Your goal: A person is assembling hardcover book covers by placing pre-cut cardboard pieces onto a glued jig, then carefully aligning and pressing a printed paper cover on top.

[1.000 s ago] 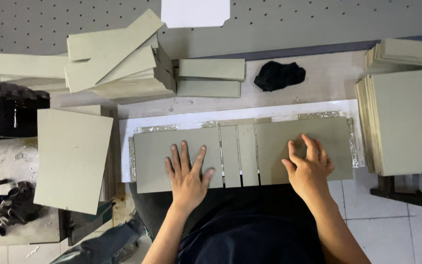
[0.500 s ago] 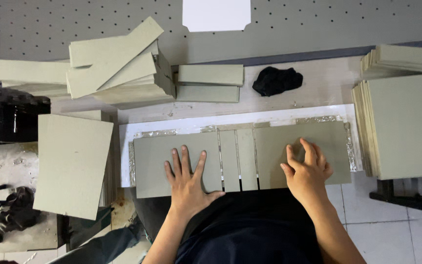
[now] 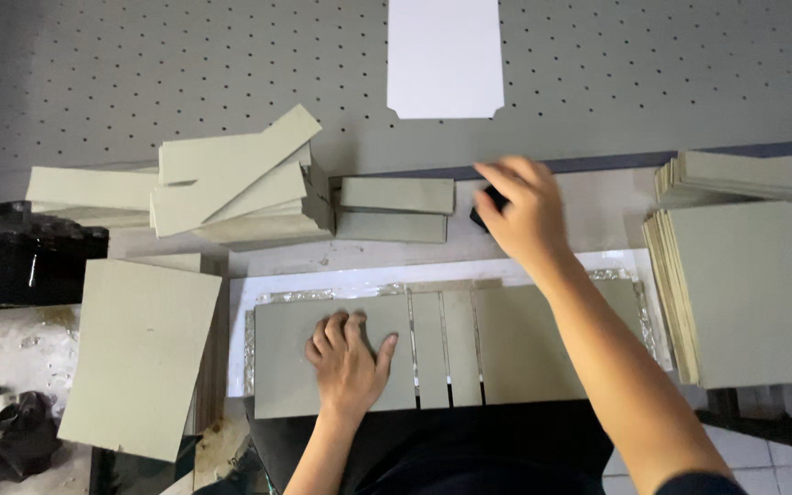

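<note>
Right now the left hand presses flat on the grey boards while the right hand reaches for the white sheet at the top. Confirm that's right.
Not quite. In the head view the right hand reaches the black cloth beside the short board stack, not the white sheet. The left hand does press on the grey boards.

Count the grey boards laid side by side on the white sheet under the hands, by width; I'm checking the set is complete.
Wide grey boards: 2, one under the left hand at, one under the right forearm at
Narrow grey strips: 2, at and
Total: 4
</note>
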